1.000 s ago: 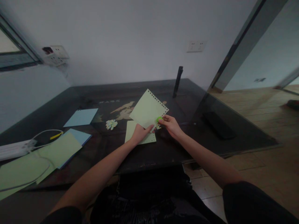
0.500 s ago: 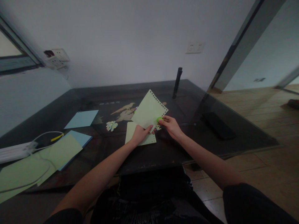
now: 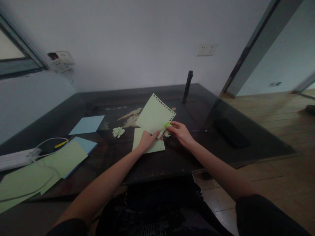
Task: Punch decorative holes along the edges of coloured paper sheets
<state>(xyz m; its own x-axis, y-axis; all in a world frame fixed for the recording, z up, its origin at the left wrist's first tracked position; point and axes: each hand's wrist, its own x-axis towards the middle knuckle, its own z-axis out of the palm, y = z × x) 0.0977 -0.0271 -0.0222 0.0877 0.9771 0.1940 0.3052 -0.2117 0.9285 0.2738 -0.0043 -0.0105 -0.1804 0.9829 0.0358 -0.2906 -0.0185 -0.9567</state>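
My left hand (image 3: 149,140) pinches the lower corner of a pale green loose-leaf sheet (image 3: 154,113) between thumb and fingers. The sheet is held up at a tilt, with a row of punched holes along its upper right edge. At the right end of that edge, my right hand (image 3: 180,132) grips a small bright green piece (image 3: 168,125) against the paper; its exact kind is unclear. Below lies another pale green punched sheet (image 3: 157,147), partly covered by my left hand. Small pale bits form a pile (image 3: 118,132) to the left, and a smaller pile (image 3: 167,134) shows between my hands.
The dark table (image 3: 157,167) has a light blue sheet (image 3: 87,124) at left. Nearer lie green sheets (image 3: 66,160) over blue ones, a white power strip (image 3: 14,160) and its cable. A black upright stick (image 3: 187,87) stands at the back; a black flat object (image 3: 231,132) lies right.
The held sheet has swung slightly to the left and its top leans further that way. Both hands keep their grips, with the bright green piece still at the punched edge.
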